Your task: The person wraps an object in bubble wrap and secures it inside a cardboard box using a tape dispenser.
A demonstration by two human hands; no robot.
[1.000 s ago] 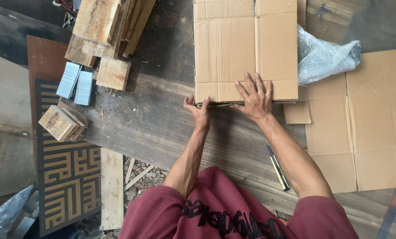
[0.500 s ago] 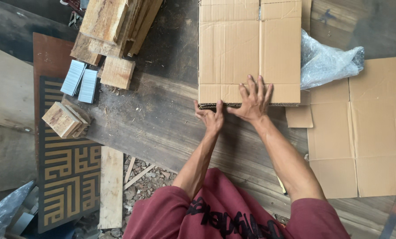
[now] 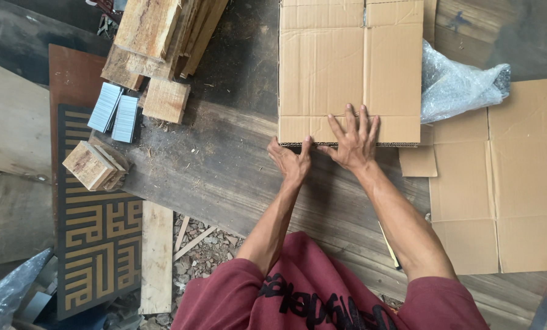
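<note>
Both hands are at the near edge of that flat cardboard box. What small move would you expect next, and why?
Probably folding the near strip up. The right hand lies flat, fingers spread, on the cardboard box just above its near edge, while the left hand grips that edge from below, on the wooden board.

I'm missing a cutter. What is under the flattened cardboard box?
The flattened cardboard box lies on the dark wooden boards. The right hand presses its near edge. Anything beneath it is covered; no cutter shows.

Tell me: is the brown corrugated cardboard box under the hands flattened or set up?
Flattened. The brown corrugated cardboard box lies flat on the wooden boards, with the right hand spread on its near edge.
</note>
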